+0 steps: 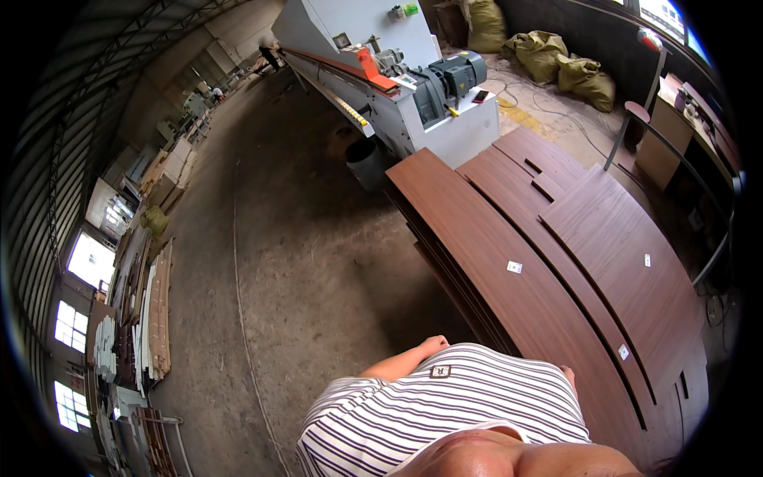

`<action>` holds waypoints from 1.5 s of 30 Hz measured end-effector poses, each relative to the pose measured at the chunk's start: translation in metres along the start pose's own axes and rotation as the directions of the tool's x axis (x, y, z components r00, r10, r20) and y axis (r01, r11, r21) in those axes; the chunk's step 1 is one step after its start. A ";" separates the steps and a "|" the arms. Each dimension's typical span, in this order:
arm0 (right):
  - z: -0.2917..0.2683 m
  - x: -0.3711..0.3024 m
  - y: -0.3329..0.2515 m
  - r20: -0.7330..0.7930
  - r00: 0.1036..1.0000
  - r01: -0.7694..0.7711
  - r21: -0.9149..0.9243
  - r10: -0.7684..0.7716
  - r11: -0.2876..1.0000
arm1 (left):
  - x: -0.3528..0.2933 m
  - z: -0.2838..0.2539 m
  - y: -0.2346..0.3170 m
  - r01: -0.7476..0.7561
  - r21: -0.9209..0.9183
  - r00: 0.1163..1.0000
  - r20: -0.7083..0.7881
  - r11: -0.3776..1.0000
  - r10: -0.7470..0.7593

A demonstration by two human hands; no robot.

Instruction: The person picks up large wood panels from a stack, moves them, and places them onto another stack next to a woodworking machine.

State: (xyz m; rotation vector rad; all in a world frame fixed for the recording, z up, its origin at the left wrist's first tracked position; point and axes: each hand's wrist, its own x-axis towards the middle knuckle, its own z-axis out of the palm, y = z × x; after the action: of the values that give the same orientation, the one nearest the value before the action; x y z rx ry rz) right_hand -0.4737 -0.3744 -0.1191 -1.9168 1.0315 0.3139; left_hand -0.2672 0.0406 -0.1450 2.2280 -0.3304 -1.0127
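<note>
My left hand (434,343) is held low in front of my striped shirt, its fingers curled and nothing visible in them. Only a sliver of my right hand (568,374) shows past the shirt, close to the stack of boards; its fingers are hidden. The nearest dark brown wood-grain board (485,230) is long and narrow, with a small white label. Beside it to the right lies a broader brown board (628,246), also labelled. A few boards have short dark slots cut in them.
Beyond the boards stands a grey machine (457,139) with a dark electric motor (463,74). A bucket (367,163) sits at its foot. Woven sacks (586,82) lie behind, near a desk (664,143). A dark metal rail (675,135) curves at right. Stacked panels (159,318) line the left wall.
</note>
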 end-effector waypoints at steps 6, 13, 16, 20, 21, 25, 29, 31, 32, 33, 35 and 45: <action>0.048 0.052 0.059 0.099 0.985 0.157 -0.215 -0.138 0.964 | -0.004 -0.001 0.003 0.032 -0.013 1.000 0.001 0.999 -0.032; 0.049 0.048 0.052 0.166 0.979 0.150 -0.209 -0.116 0.966 | -0.006 0.008 -0.017 -0.008 -0.054 1.000 -0.005 0.999 0.008; 0.046 0.046 0.053 0.166 0.980 0.148 -0.210 -0.115 0.966 | -0.007 0.009 -0.017 -0.020 -0.069 1.000 0.005 0.997 0.020; 0.041 0.040 0.039 0.158 0.984 0.117 -0.185 -0.088 0.976 | -0.010 0.008 -0.017 -0.002 -0.059 1.000 0.003 0.998 0.002; 0.038 0.035 0.029 0.157 0.985 0.092 -0.169 -0.066 0.981 | -0.011 0.007 -0.018 0.009 -0.060 1.000 0.002 0.998 -0.009; 0.032 0.017 0.001 0.164 0.985 0.078 -0.164 -0.050 0.983 | -0.015 0.006 -0.022 0.004 -0.059 1.000 -0.014 0.998 -0.004; 0.044 0.034 0.028 0.187 0.978 0.133 -0.191 -0.097 0.973 | -0.016 0.005 -0.013 0.025 -0.059 1.000 0.008 0.998 -0.024; 0.049 0.034 0.032 0.210 0.975 0.115 -0.193 -0.074 0.974 | -0.016 0.007 -0.014 0.022 -0.052 1.000 0.010 0.998 -0.022; 0.050 0.032 0.032 0.217 0.974 0.108 -0.189 -0.066 0.976 | -0.017 0.008 -0.013 0.022 -0.046 1.000 0.010 0.999 -0.022; 0.049 0.031 0.032 0.223 0.973 0.103 -0.187 -0.059 0.977 | -0.017 0.009 -0.013 0.021 -0.040 1.000 0.009 0.999 -0.021; 0.046 0.029 0.031 0.231 0.972 0.093 -0.189 -0.048 0.978 | -0.016 0.011 -0.013 0.020 -0.051 1.000 0.007 0.999 -0.020; 0.040 0.027 0.033 0.223 0.974 0.076 -0.195 -0.031 0.978 | -0.020 0.012 -0.007 0.027 -0.040 1.000 0.014 0.999 -0.027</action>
State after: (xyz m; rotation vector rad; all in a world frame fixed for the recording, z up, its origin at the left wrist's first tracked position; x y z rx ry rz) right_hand -0.4756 -0.3641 -0.1767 -2.0334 0.8251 0.6057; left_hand -0.2892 0.0495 -0.1435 2.1958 -0.2844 -1.0404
